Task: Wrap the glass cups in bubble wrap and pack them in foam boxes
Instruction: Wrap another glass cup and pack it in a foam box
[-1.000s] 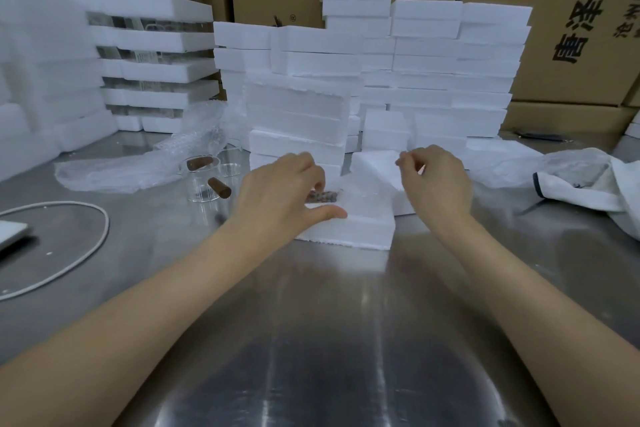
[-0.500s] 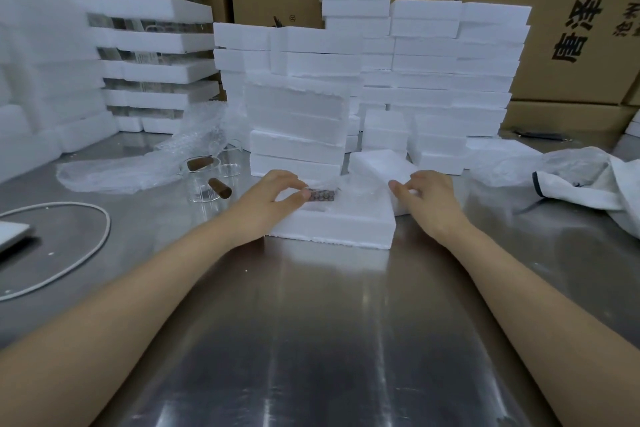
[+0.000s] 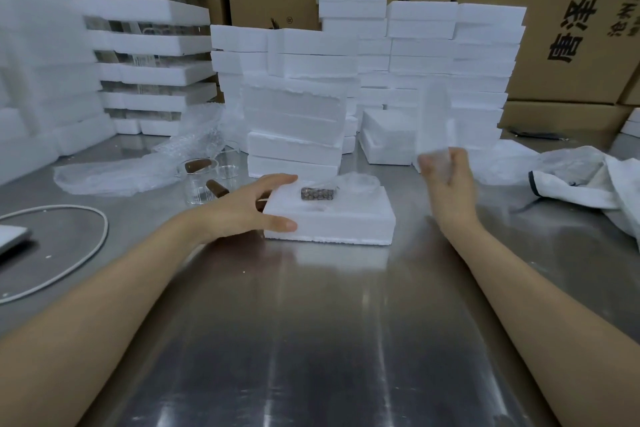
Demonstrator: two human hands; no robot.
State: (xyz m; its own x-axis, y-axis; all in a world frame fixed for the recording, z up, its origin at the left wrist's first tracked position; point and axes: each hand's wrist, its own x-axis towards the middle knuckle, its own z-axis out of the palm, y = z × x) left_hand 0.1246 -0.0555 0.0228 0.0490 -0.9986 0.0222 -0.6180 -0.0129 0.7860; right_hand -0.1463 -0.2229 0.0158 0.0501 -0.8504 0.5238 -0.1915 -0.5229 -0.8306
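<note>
Bare glass cups (image 3: 197, 180) sit left of centre on the worktop (image 3: 311, 322). Next, left hand (image 3: 242, 211) spread wide, straight fingers and thumb bracing the left end of the foam box (image 3: 346, 218), mid-worktop. Bubble-wrapped cup (image 3: 356, 182) lies in the box. Right of it, right hand (image 3: 450, 180) is raised, fingers curled on a blurred foam lid (image 3: 433, 114), held upright.

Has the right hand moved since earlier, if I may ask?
Yes: the right hand lifted up and rightward, clear of the foam box, gripping a blurred white piece.
</note>
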